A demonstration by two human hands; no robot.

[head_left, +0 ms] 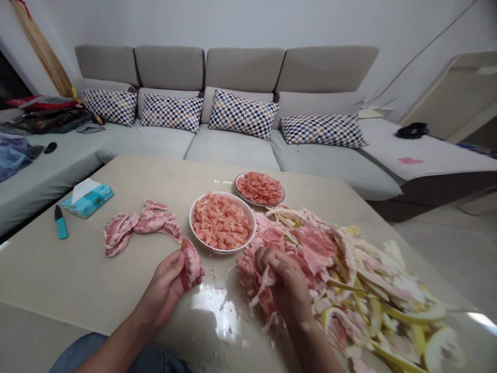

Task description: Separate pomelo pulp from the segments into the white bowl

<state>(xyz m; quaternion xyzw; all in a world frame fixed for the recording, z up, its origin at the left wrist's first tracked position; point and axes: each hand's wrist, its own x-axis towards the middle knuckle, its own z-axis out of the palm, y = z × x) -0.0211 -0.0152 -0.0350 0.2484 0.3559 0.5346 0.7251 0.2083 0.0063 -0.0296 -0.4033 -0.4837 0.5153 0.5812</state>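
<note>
My left hand (pixel 169 282) is closed round a pink pomelo segment (pixel 190 264), held upright just in front of a white bowl (pixel 222 248) filled with peeled pink flesh. My right hand (pixel 285 282) is curled, its fingers pinching a strip of pale pink membrane (pixel 262 285) at the near edge of a big heap of peel and membrane (pixel 349 274). A second, smaller bowl of flesh (pixel 260 188) stands behind the first. Several unpeeled segments (pixel 135 228) lie on the table to the left.
The beige glossy table (pixel 77 280) also holds a teal tissue pack (pixel 88 198) and a teal-handled knife (pixel 60 221) at the far left. Yellow-green rind pieces (pixel 419 316) spread to the right edge. A grey sofa (pixel 233 145) with checked cushions runs behind the table.
</note>
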